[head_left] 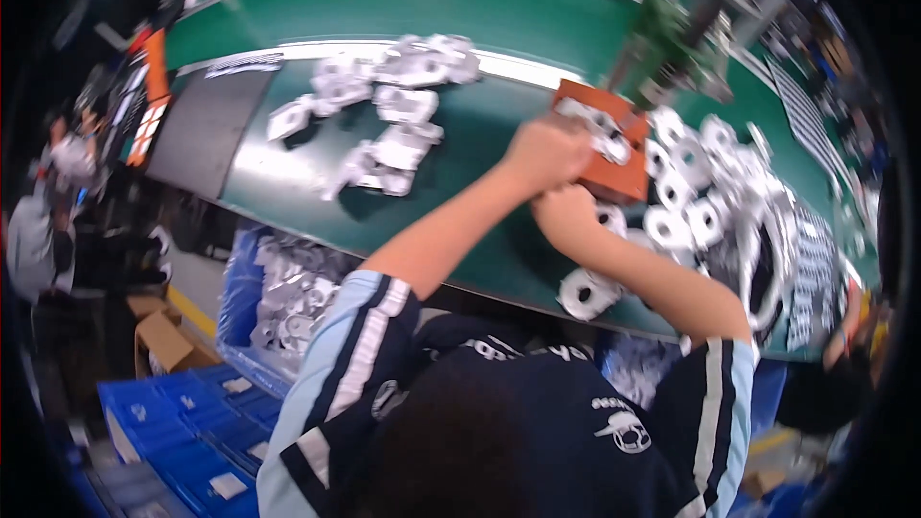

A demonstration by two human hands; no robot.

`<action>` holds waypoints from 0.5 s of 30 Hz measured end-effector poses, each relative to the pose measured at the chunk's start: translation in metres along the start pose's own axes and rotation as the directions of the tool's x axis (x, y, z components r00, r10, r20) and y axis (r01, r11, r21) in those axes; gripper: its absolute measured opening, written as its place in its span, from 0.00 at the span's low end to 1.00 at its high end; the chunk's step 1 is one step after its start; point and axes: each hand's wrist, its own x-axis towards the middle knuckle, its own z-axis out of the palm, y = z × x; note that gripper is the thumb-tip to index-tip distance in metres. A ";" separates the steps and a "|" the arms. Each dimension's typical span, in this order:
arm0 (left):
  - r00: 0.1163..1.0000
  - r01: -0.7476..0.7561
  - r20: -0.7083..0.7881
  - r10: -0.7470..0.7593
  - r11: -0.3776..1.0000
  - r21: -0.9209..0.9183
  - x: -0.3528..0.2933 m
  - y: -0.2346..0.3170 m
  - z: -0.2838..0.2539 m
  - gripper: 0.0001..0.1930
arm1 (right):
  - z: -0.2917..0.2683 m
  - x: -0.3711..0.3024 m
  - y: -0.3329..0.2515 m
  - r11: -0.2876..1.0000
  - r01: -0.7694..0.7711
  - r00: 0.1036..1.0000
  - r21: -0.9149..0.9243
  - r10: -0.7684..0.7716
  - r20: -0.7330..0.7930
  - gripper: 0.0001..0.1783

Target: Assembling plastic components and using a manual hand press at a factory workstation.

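Note:
An orange block-shaped fixture (615,179) stands on the green worktable, below a machine head. A white plastic part (606,142) with dark openings lies on top of it. My left hand (551,155) is closed at the fixture's left side, its fingers against or close to the white part. Just below it, my right hand (566,213) is curled shut beside the fixture's lower left corner, its knuckles near the left wrist. What either hand grips is hidden, and the picture is blurred. A green and metal machine tool (662,48) reaches down behind the fixture.
White ring-shaped parts (705,221) crowd the table right of the fixture, with a clear plastic bag (767,240) near them. Several white bracket-like parts (398,149) lie at left. Blue bins (245,293) with white parts stand below the table edge. Other people are at both sides.

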 end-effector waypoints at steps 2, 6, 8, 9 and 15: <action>0.999 0.019 0.044 -0.020 0.999 0.026 0.002 0.005 -0.003 0.07 | 0.010 -0.002 0.004 0.998 -0.009 0.996 0.064 0.014 -0.083 0.05; 0.998 -0.016 -0.062 0.014 1.000 -0.026 -0.008 0.002 -0.003 0.08 | 0.033 0.001 0.002 0.996 0.083 0.979 -0.030 -0.088 -0.182 0.08; 0.997 -0.018 -0.073 0.018 1.000 -0.004 -0.009 0.006 -0.003 0.08 | 0.026 0.000 0.000 0.993 0.114 0.978 -0.034 -0.118 -0.170 0.09; 0.997 -0.034 -0.073 0.032 0.999 -0.017 -0.008 0.005 -0.003 0.08 | 0.025 0.004 -0.001 0.991 0.134 0.974 -0.030 -0.137 -0.182 0.09; 1.000 -0.016 -0.023 0.015 1.000 -0.013 -0.003 0.004 -0.001 0.10 | 0.023 0.004 0.009 0.961 0.214 0.941 -0.173 -0.250 -0.227 0.08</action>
